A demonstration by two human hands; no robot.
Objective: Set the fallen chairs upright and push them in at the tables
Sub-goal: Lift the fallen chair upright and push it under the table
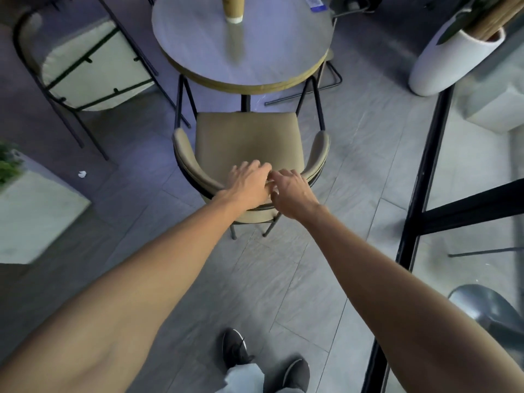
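Observation:
A tan padded chair (246,137) with black metal legs stands upright in front of me, its seat facing the round grey table (198,46). The seat's front edge lies just short of the table's rim. My left hand (246,181) and my right hand (292,192) rest side by side on the top of the curved backrest, fingers bent over its rim. A second chair (85,66) lies tipped over on the floor at the upper left, its pale seat underside and black legs facing me.
A white floor vase (442,58) stands at the upper right beside a black-framed glass wall (425,180). A pale planter box (34,217) sits at the left. A crumpled paper scrap (82,174) lies on the tiles. A tan cylinder (233,8) stands on the table.

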